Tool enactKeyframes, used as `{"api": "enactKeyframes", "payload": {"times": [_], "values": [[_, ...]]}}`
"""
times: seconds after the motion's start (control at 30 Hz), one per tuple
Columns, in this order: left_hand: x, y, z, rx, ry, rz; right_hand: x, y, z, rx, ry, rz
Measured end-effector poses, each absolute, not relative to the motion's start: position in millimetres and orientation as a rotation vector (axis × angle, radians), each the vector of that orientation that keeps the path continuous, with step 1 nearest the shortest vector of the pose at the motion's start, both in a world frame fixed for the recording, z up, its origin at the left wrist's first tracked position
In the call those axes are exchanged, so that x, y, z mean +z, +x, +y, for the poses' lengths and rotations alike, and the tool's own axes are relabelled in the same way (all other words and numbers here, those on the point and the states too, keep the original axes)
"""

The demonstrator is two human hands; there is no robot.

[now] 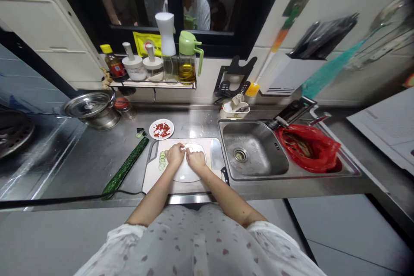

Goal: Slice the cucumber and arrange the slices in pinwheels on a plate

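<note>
Near edge of counter (84,151): cutting board (153,177) lies flat, white round plate (186,175) on top of it. Both hands are over the plate's far half, so most of its bare surface sits on the near side of them.

Left hand (175,155): fingers bent inward, mostly closed up, at the plate's far-left part. Right hand (196,159): same curl, just beside it, fingertips nearly meeting the left's. Small pale bit shows between the fingertips; too small to ID, can't tell which hand has hold of it.

Cucumber slices (162,160) in an overlapping row on the board, just left of left hand. Cleaver (217,155) at the board's right edge, right of right hand, black handle toward the person.

Whole cucumber (127,168) on the counter left of the board, slanted. Sink basin (261,146) on the right, red plastic bag (318,155) beyond it.

Farther: small plate (151,130) with chopped red pieces behind the board, cucumber offcuts beside it. Lidded steel pot (92,110) back left. Condiment rack (152,84) under the window.
</note>
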State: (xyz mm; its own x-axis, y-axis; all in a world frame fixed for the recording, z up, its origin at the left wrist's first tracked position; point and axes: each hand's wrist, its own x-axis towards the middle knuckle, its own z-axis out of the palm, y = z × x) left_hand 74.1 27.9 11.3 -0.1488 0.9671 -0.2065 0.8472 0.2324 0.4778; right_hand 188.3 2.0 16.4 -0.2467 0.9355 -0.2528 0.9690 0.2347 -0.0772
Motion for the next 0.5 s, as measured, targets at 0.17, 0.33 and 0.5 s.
{"api": "enactKeyframes", "payload": {"times": [0.17,0.33,0.5], "values": [[10.1,73.7,26.7,0.368,1.658,2.04,19.4,193.8,-2.9,-0.303,1.844,2.343],[10.2,74.0,25.6,0.397,1.644,2.043,19.6,198.9,-11.1,-0.34,1.892,2.317],[9.7,74.4,25.4,0.407,1.647,2.043,21.8,199.2,-12.0,-0.379,1.935,2.264]]}}
